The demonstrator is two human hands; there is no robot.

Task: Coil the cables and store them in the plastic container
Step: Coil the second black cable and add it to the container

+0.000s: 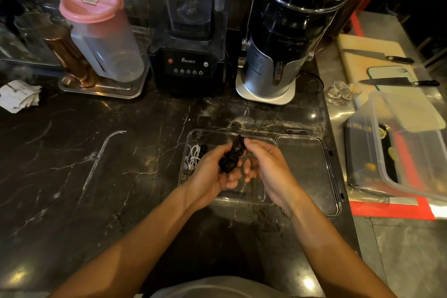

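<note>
The clear rectangular plastic container [242,197] sits open on the dark marble counter [96,164], a coiled white cable [193,156] already in its left end. Over it, left hand [212,172] grips the bundled black cable [231,158] while right hand [263,164] pinches the top loop with curled fingers. I'd keep the loops tight and tuck the loose end before dropping it in.

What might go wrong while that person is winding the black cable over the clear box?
The black cable is only loosely bundled between the left hand and right hand; if the grip eases, the coil might spring open. Dropped carelessly into the plastic container, it may tangle with the white cable already inside.
</note>
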